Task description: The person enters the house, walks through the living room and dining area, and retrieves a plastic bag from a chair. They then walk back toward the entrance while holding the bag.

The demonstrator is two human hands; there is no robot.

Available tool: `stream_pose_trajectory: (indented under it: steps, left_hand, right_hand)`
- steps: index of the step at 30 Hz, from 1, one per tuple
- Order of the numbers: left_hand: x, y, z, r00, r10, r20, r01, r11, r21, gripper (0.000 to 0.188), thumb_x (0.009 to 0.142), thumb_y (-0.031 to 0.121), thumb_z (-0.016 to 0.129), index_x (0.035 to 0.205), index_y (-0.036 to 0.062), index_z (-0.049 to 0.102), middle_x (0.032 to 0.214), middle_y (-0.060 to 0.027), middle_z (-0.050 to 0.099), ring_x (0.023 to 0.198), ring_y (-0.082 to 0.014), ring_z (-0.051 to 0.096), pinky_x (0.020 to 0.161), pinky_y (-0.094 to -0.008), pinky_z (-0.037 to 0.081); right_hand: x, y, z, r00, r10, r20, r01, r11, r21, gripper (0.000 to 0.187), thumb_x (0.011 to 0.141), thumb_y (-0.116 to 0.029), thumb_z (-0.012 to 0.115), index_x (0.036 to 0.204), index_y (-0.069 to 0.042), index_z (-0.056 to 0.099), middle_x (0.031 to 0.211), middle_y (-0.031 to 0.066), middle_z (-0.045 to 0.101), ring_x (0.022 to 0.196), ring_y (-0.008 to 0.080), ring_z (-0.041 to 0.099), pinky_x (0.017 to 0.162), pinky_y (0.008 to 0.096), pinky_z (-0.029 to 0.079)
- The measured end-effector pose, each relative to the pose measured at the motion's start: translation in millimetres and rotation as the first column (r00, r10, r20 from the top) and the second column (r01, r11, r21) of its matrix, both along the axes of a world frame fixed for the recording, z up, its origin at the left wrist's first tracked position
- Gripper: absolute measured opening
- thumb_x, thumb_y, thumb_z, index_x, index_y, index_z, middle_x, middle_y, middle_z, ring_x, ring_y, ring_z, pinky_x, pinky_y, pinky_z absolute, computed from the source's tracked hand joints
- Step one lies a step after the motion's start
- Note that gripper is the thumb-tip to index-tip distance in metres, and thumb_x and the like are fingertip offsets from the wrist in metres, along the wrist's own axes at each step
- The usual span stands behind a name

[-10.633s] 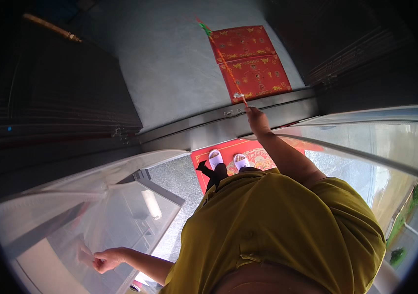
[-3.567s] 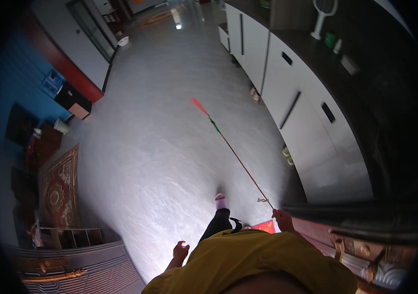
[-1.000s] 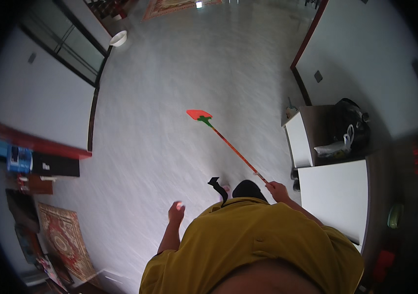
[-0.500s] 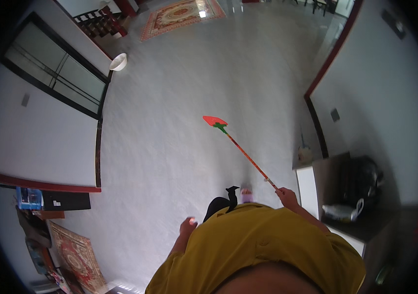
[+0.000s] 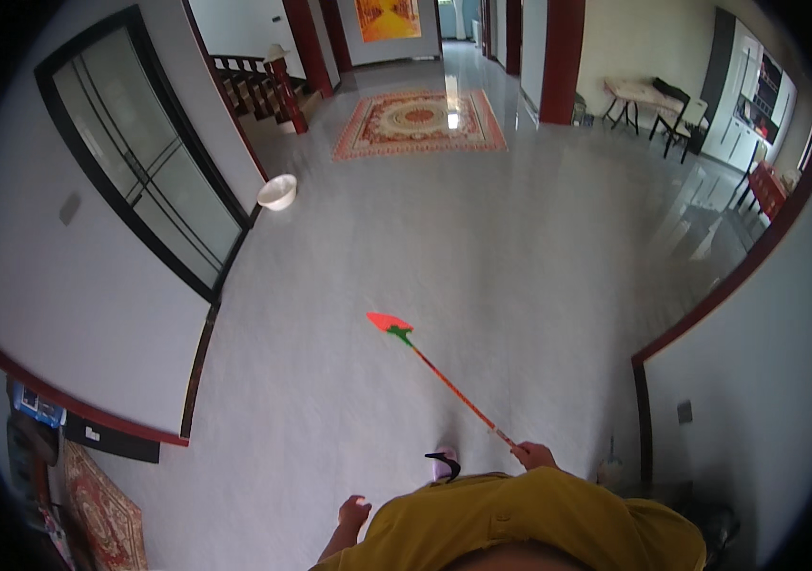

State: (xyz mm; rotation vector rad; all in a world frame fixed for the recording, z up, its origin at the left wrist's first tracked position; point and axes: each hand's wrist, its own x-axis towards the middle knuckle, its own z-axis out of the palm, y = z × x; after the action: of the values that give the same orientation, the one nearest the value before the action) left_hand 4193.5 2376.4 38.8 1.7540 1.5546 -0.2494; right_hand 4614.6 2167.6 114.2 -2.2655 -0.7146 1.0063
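Note:
My right hand [image 5: 534, 456] is closed around the upper end of a long broom. The broom [image 5: 456, 388] has a thin orange-red patterned stick, a green collar and a red tapered head. It slants forward and left, with its head over the grey floor [image 5: 330, 381]; whether it touches the floor I cannot tell. Low on the left, my left hand [image 5: 354, 514] hangs beside my yellow top with its fingers curled. A small pale spot shows at its fingertips, too small to name. One shod foot [image 5: 444, 464] shows between the hands, with a black strap hanging across it.
A white basin [image 5: 277, 192] stands by the left wall, near a dark-framed glass door [image 5: 139, 162]. Farther ahead lie a patterned rug [image 5: 420, 124] and a staircase post [image 5: 284, 92]. A table [image 5: 645, 95] and chair [image 5: 682, 124] stand far right. A wall corner [image 5: 639, 360] juts out at right.
My view has tilted up and moved forward, showing more of the room ahead. My right hand still grips the broom, whose head appears lower and farther left. The dark bag at right is mostly hidden.

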Motion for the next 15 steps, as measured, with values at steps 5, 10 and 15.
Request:
stream_pose_trajectory:
  steps: [5,10,15]
  left_hand:
    - [161.8,146.2,35.4,0.978,-0.12,0.173,0.096,0.985,0.142,0.036,0.073,0.031,0.062,0.105,0.0154,0.056,0.085,-0.0066,0.064,0.084,-0.0244,0.061,0.074,-0.037,0.048]
    - [297.4,229.1,34.7,0.93,-0.255,0.265,0.213,0.961,0.175,0.037,0.073,0.03,0.063,0.106,0.0147,0.055,0.084,-0.0069,0.064,0.084,-0.0247,0.06,0.074,-0.0369,0.048]
    - [297.1,286.3,-2.7,0.952,-0.223,0.207,0.263,0.946,-0.188,0.039,0.074,0.036,0.061,0.106,0.0135,0.056,0.094,-0.0102,0.063,0.09,-0.0258,0.059,0.077,-0.0368,0.047]
  right_hand:
    - [71.5,79.9,28.8,1.0,-0.004,0.024,0.005,0.999,-0.045,0.036,0.08,-0.041,0.054,0.094,-0.009,0.064,0.08,0.0095,0.064,0.073,0.0251,0.061,0.063,0.0354,0.046]
    - [158.6,127.2,-37.2,0.996,-0.076,-0.041,0.074,0.996,-0.056,0.038,0.08,-0.043,0.052,0.095,-0.01,0.064,0.081,0.01,0.064,0.075,0.0259,0.062,0.067,0.0356,0.047]
    - [257.2,246.2,-16.7,1.0,0.019,0.002,-0.018,0.993,-0.114,0.038,0.08,-0.043,0.051,0.095,-0.011,0.064,0.082,0.0099,0.065,0.076,0.0274,0.062,0.068,0.0379,0.047]
